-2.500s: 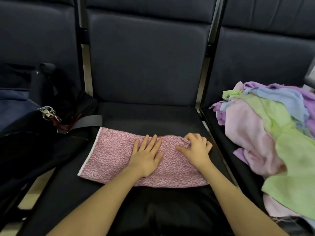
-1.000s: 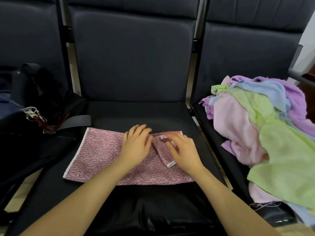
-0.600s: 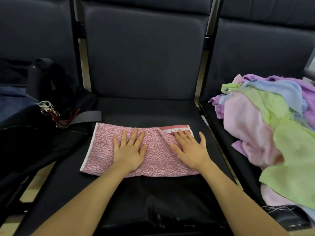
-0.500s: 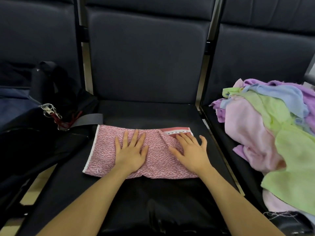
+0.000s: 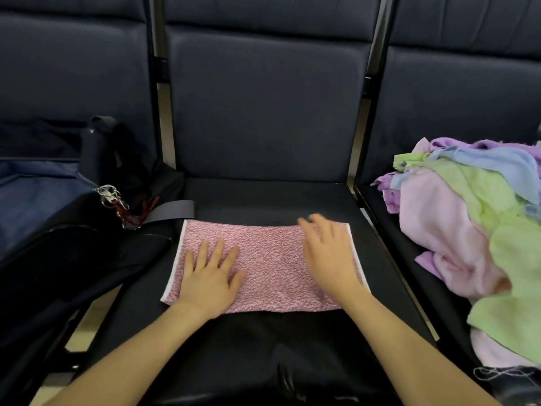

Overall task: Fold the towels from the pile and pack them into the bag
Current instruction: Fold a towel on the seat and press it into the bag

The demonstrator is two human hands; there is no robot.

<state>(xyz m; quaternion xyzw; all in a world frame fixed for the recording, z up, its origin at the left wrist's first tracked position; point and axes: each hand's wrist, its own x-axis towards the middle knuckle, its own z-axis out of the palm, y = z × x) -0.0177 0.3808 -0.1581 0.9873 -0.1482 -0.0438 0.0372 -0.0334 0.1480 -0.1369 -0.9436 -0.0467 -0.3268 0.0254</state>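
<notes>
A pink speckled towel with white side hems lies flat on the middle seat. My left hand presses flat on its left part with fingers spread. My right hand lies on its right part with straight fingers, blurred by motion. A pile of pink, green, blue and purple towels fills the seat on the right. On the left seat sits the dark bag, with a navy panel and a metal clip.
A grey strap from the bag reaches onto the middle seat beside the towel's far left corner. Dark seat backs rise behind. A floor gap shows between the left and middle seats.
The turned-up right corner with its red band has been laid flat, and my right hand has slid outward over the towel's right part. My left hand stays pressed in place.
</notes>
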